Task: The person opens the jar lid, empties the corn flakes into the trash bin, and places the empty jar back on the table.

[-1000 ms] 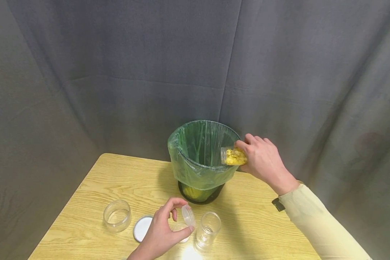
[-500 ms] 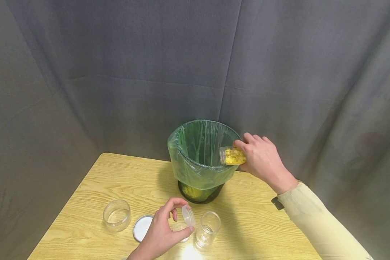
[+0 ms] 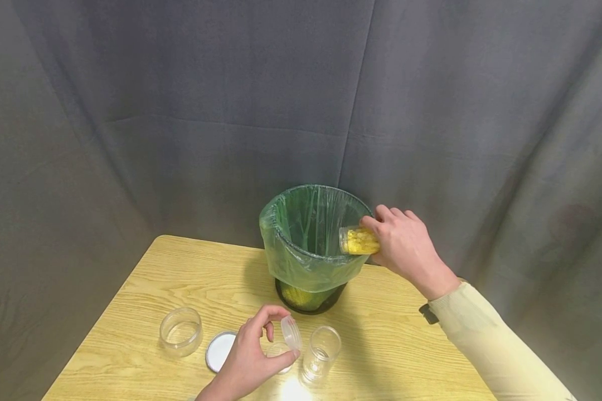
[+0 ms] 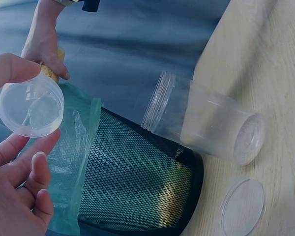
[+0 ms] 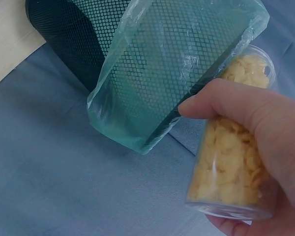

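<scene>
My right hand (image 3: 406,245) grips a clear jar (image 3: 358,241) full of yellow flakes. The jar lies nearly level, its open mouth just inside the rim of a bin lined with a green bag (image 3: 301,270). In the right wrist view the flakes (image 5: 231,162) fill most of the jar, and the thumb crosses its side. Low over the table, my left hand (image 3: 253,351) pinches a small clear screw lid (image 3: 291,332) on edge between thumb and fingertip. The left wrist view shows this lid (image 4: 32,105) face on, with the other fingers loosely bent.
An empty clear jar (image 3: 323,353) stands upright just right of my left hand. A clear disc (image 3: 281,359) lies partly behind that hand. To the left are a white lid with a grey edge (image 3: 219,351) and a wide, low clear jar (image 3: 180,332). Grey curtain (image 3: 205,167) hangs behind the table.
The jar in my right hand has shifted very slightly to the left, and the flakes inside look blurred now. My left hand and the lid keep their place.
</scene>
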### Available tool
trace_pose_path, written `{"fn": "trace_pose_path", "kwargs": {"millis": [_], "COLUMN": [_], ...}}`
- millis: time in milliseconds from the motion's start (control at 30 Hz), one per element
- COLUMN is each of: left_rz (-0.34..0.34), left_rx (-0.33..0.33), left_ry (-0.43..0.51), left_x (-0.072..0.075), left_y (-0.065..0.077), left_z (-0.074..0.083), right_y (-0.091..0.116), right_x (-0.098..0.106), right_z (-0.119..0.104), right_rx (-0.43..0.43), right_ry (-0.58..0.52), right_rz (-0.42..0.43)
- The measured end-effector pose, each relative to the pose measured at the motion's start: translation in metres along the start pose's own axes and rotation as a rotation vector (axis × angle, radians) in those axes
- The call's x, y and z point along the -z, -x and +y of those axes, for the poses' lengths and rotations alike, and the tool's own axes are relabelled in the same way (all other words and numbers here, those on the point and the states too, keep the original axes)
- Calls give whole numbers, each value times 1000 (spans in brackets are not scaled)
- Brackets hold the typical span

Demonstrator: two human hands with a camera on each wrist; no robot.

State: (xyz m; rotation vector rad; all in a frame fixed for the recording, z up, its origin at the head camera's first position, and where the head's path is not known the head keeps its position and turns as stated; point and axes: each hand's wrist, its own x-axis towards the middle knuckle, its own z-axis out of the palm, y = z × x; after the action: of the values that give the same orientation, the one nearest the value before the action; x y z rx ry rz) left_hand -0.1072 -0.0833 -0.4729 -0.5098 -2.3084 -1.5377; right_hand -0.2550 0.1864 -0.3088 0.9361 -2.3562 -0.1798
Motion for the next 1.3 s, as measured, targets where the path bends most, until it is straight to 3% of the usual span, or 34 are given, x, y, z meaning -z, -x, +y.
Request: {"fn": "trace_pose_path", "kwargs": {"millis": [1300], "left_rz": [-16], "left_rx": [29], "left_ry": [12], "left_x": [-2], "left_y": [2], "left_z": [1], "right_y": [-2], "right_x": [1], "right_z": [-1], "right_rx": [8], "right_ry": [17], "right_rz": [-12]}}
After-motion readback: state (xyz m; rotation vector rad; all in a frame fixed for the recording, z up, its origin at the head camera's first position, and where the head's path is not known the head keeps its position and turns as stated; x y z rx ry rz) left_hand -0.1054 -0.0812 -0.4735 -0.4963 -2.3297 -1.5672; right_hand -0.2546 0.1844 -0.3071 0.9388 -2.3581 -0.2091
